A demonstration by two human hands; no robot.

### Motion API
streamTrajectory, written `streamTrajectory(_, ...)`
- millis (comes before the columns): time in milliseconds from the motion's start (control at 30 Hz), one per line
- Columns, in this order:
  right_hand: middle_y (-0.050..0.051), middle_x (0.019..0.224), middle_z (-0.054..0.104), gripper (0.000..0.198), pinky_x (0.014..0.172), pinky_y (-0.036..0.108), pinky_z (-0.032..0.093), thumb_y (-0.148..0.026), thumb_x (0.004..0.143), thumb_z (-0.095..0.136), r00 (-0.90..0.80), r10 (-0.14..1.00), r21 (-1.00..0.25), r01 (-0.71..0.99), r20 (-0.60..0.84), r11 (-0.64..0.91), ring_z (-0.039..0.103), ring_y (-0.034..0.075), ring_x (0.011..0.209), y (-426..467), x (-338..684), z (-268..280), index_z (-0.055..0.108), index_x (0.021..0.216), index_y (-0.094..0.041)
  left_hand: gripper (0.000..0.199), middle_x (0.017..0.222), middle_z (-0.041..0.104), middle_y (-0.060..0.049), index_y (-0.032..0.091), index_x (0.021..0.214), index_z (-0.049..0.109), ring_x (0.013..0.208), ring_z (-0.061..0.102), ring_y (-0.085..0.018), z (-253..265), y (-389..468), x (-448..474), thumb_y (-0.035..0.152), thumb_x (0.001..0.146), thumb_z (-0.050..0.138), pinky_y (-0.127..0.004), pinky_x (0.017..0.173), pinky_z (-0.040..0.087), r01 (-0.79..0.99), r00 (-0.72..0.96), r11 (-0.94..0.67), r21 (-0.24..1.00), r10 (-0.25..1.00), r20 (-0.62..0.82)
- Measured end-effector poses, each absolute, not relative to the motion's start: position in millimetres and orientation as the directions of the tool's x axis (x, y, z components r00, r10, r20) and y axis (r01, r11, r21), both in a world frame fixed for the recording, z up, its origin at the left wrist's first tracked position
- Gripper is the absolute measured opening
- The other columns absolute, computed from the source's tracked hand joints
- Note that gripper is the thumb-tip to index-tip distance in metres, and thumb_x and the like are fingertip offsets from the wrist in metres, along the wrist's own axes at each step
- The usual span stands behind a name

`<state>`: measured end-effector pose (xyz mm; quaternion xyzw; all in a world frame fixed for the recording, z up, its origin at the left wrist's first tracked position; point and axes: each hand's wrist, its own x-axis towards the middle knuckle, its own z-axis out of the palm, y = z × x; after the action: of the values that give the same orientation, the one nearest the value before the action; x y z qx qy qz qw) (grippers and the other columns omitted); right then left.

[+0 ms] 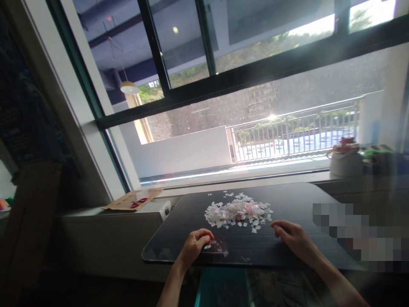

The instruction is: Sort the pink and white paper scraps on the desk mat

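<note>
A heap of small white and pale pink paper pieces (pixel 238 211) lies spread on the dark table (pixel 179 230). In front of it is a clear, reddish, roundish sheet (pixel 222 245) with a few white bits on it. My left hand (pixel 194 245) rests at the left edge of this sheet, its fingers curled together. A white bit shows close to its fingertips, but I cannot make out what is held. My right hand (pixel 292 236) hovers or rests just right of the heap, fingers bent and pressed together. Whatever it pinches, if anything, is too small to see.
Left of the table, red-handled scissors (pixel 139 203) lie on brown paper (pixel 118 202) on the ledge, beside a white radiator (pixel 156 209). A white pot (pixel 345 164) stands on the sill at right. Below the table edge is something teal (pixel 204 288).
</note>
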<state>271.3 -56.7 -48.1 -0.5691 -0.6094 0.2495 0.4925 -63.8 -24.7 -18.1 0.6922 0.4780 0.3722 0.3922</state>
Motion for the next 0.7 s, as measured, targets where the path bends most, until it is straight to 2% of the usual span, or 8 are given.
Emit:
streamTrajectory(133, 0.001, 0.063, 0.067, 0.035, 0.052, 0.024, 0.042, -0.041, 0.076, 0.050, 0.133, 0.944, -0.856, 0.474, 0.303, 0.208, 0.057, 0.015, 0.054, -58.0, 270.0, -46.3, 0.072, 0.085, -0.016, 0.019, 0.064, 0.056, 0.001, 0.017, 0.073, 0.065, 0.065, 0.051, -0.013, -19.5, -33.3, -71.8, 0.031, 0.073, 0.053, -0.025, 0.068, 0.040, 0.367, 0.298, -0.238, 0.899, 0.946, 0.129)
streamTrajectory(267, 0.001, 0.064, 0.068, 0.034, 0.054, 0.024, 0.042, -0.040, 0.076, 0.049, 0.132, 0.946, -0.851, 0.486, 0.296, 0.199, 0.058, 0.015, 0.056, -57.9, 270.4, -46.4, 0.073, 0.086, -0.017, 0.022, 0.069, 0.058, 0.000, 0.016, 0.079, 0.065, 0.067, 0.052, -0.014, -21.9, -35.3, -73.6, 0.034, 0.074, 0.053, -0.024, 0.065, 0.040, 0.338, 0.232, -0.217, 0.916, 0.962, 0.142)
streamTrajectory(467, 0.002, 0.064, 0.068, 0.034, 0.055, 0.025, 0.043, -0.040, 0.075, 0.050, 0.131, 0.945, -0.859, 0.467, 0.301, 0.209, 0.059, 0.016, 0.057, -57.3, 271.1, -46.1, 0.073, 0.085, -0.017, 0.022, 0.063, 0.057, 0.000, 0.017, 0.073, 0.066, 0.067, 0.053, -0.016, -17.5, -40.5, -72.4, 0.036, 0.072, 0.055, -0.027, 0.069, 0.043, 0.424, 0.275, -0.270, 0.864, 0.948, 0.161)
streamTrajectory(700, 0.002, 0.064, 0.067, 0.033, 0.058, 0.025, 0.044, -0.041, 0.076, 0.050, 0.133, 0.941, -0.852, 0.477, 0.311, 0.214, 0.059, 0.017, 0.060, -56.3, 271.0, -48.8, 0.072, 0.085, -0.017, 0.021, 0.064, 0.057, 0.001, 0.016, 0.071, 0.065, 0.064, 0.052, -0.014, -14.3, -51.9, -81.1, 0.035, 0.073, 0.056, -0.025, 0.066, 0.043, 0.366, 0.293, -0.257, 0.894, 0.944, 0.151)
